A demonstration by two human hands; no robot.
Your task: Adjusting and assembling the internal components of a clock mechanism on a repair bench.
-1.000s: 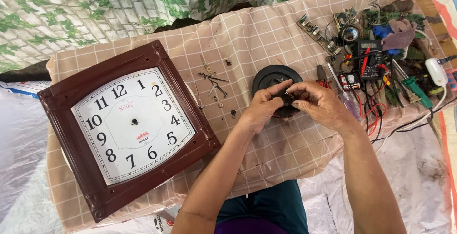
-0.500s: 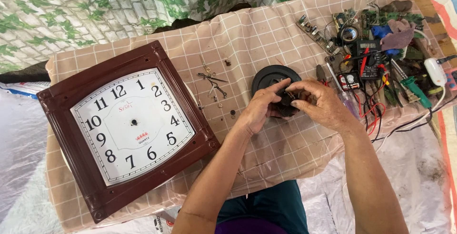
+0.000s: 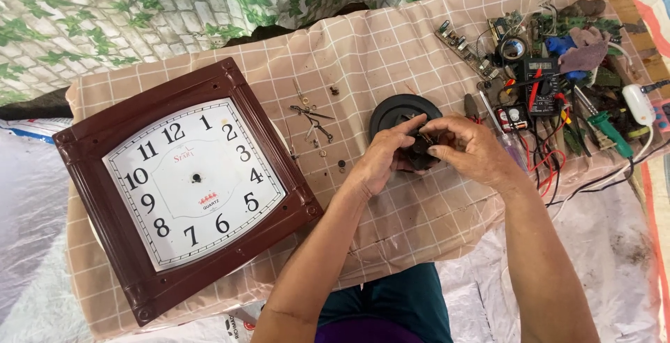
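Small black clock mechanism (image 3: 421, 153) sits mid-table, pinched between left hand (image 3: 380, 161) and right hand (image 3: 474, 151), fingers closed narrow around it, so most of it's hidden. Round black plastic disc (image 3: 399, 108) lies just behind. Dark-brown framed wall clock (image 3: 185, 186) rests left on checkered cloth (image 3: 363, 43).

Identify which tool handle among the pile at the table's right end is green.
The screwdriver lying beside the white plug; its handle is green, while neighbouring tools show red or dark grips.

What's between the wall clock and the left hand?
Head view: loose clock hands and small screws on the checked cloth, between wall clock and left hand.
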